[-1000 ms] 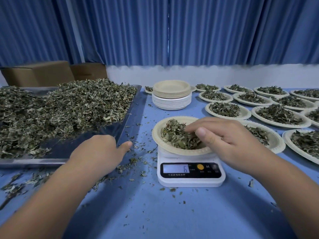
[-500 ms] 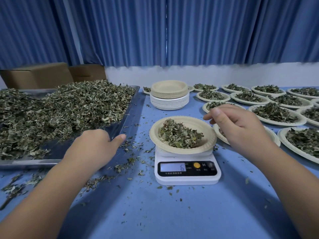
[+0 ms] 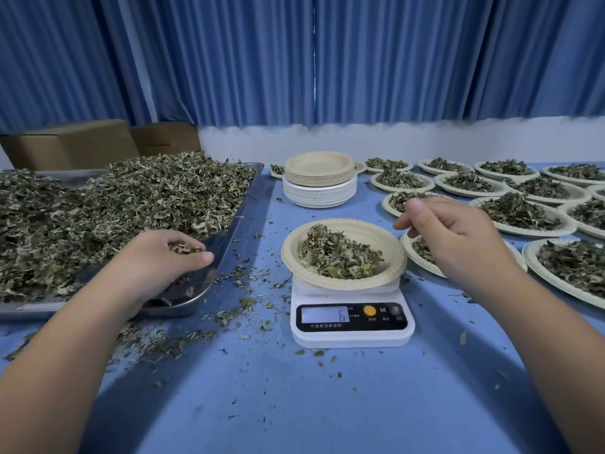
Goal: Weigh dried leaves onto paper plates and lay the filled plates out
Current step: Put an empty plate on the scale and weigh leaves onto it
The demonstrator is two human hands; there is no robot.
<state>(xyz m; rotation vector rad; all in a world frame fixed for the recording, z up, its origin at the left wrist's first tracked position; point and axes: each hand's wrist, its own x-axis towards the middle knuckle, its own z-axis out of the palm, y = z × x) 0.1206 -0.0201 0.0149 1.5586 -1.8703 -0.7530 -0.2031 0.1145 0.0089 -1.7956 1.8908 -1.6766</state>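
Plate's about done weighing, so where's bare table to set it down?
Best room: the blue table in front of the scale, between your forearms, only crumbs. A narrower strip lies between the stack of empty plates and the plate on the scale. The right is crowded with filled plates; the left holds the tray of dried leaves and spillage.

**Six on the scale**

Left hand (image 3: 157, 262) curls its fingers (image 3: 200, 257) round a clump of dried leaves (image 3: 185, 248) over the steel tray (image 3: 196, 294). Right hand (image 3: 453, 239) hovers loose beside the heaped paper plate (image 3: 391, 257) on the scale (image 3: 352, 337), display reading 6. Filled plates (image 3: 540, 231) line the tabletop (image 3: 327, 404) to the right.
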